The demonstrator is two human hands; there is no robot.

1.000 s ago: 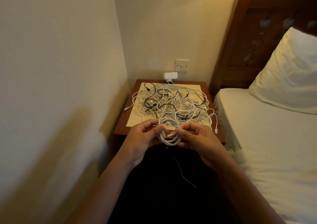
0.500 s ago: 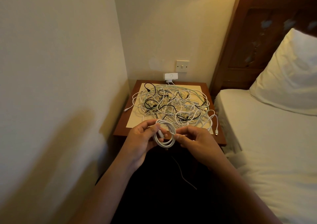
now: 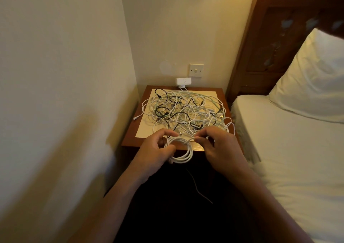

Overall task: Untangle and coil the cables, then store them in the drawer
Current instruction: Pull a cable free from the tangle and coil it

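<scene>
White coil (image 3: 181, 160), pinched by left hand (image 3: 156, 153) and right hand (image 3: 219, 147), hangs over front edge of nightstand (image 3: 131, 133).

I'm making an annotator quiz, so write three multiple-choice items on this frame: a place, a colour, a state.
1. Where does the tangled cable pile lie? A on the bed; B on the nightstand; C in a drawer.
2. What colour is the held coil? A white; B red; C blue.
3. What is the left hand doing? A hanging idle; B gripping the coil; C pressing a switch.
Answers: B, the pile covers the nightstand top; A, its loops show white; B, its fingers curl round the loops.
</scene>
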